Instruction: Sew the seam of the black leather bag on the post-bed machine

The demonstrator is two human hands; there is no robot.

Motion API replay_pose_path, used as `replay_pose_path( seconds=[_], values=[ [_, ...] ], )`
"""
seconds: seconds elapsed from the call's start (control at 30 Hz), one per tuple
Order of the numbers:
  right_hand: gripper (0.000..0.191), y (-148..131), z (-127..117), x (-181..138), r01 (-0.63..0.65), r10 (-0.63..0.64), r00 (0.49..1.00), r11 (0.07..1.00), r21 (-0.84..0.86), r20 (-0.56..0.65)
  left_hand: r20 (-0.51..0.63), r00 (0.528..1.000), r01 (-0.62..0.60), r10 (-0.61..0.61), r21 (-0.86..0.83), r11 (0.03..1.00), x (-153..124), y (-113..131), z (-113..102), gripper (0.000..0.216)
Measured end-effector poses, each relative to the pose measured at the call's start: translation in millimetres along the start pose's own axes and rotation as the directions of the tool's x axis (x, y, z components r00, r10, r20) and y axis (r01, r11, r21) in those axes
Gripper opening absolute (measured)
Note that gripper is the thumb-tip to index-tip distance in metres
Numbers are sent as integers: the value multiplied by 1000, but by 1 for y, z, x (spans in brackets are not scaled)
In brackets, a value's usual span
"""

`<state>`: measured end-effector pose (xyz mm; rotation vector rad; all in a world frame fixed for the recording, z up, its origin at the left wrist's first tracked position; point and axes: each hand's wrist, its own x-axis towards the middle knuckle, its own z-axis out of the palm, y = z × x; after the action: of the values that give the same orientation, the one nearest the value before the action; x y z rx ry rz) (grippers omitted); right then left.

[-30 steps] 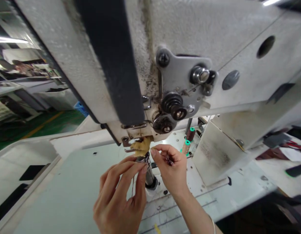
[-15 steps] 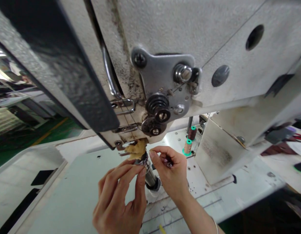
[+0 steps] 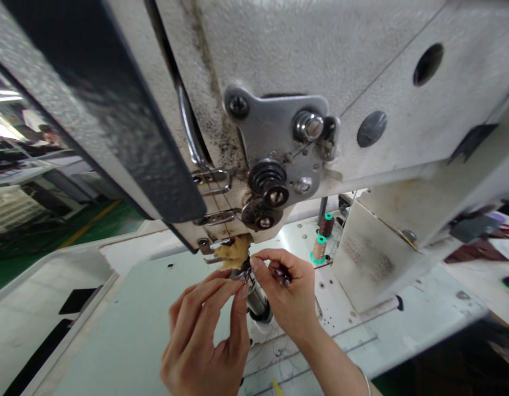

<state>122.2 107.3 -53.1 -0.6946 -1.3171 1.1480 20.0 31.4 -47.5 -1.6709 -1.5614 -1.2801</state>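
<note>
A big white sewing machine head [image 3: 304,60] fills the top of the view. Its needle bar and presser foot [image 3: 254,294] come down below a yellowish wad [image 3: 234,250]. My left hand [image 3: 207,338] reaches up from below, its fingertips pinched together just left of the needle area. My right hand [image 3: 285,294] pinches at the needle from the right, fingers curled. A thin dark thread seems to run between the fingertips, too fine to be sure. A metal tension plate with discs [image 3: 275,159] sits above.
The pale green machine table [image 3: 126,330] spreads to the left. Two thread spools with green tops [image 3: 320,242] stand behind the needle. A white machine column [image 3: 361,253] rises at the right. Green floor and other workstations lie far left.
The view has swung slightly, so the machine head sits a little more to the left. Both hands have stayed pinched at the needle, and my right fingertips have edged closer to it.
</note>
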Motion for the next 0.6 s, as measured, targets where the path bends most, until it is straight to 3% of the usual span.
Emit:
replay_pose_path(
  seconds=[0.6],
  values=[
    [8,-6,-2,-1,12,-11,999,1000,16,-44,7,1000,10,-10,10,1000,-4,-1,-2,32]
  ],
)
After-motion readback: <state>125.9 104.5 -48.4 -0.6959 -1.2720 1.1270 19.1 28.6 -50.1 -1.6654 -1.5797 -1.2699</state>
